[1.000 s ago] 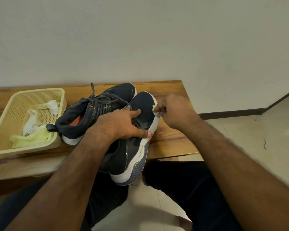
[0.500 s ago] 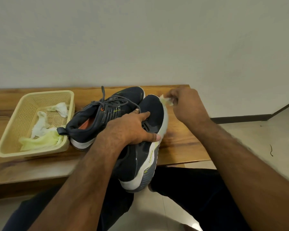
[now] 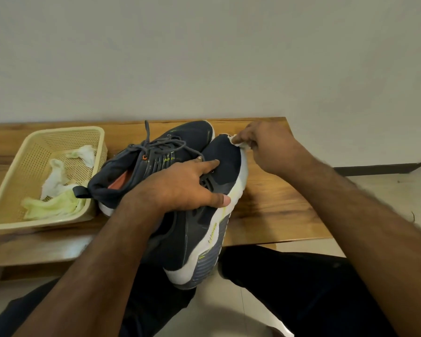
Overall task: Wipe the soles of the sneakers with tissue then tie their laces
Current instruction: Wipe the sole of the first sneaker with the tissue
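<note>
Two dark navy sneakers with white soles are in front of me. One sneaker (image 3: 161, 152) lies on the wooden bench with loose laces. My left hand (image 3: 180, 188) grips the other sneaker (image 3: 199, 229) across its laces, holding it tilted on its side, heel towards me over my lap. My right hand (image 3: 265, 147) pinches a small white tissue (image 3: 237, 142) against the toe edge of that sneaker's white sole.
A cream plastic basket (image 3: 15, 190) on the left of the wooden bench (image 3: 277, 210) holds several crumpled tissues (image 3: 56, 195). A pale wall rises behind the bench. Tiled floor lies to the right, and my dark trousers are below.
My right hand with the tissue has moved from the side of the toe round to the toe tip of the held sneaker. My left hand keeps the same grip.
</note>
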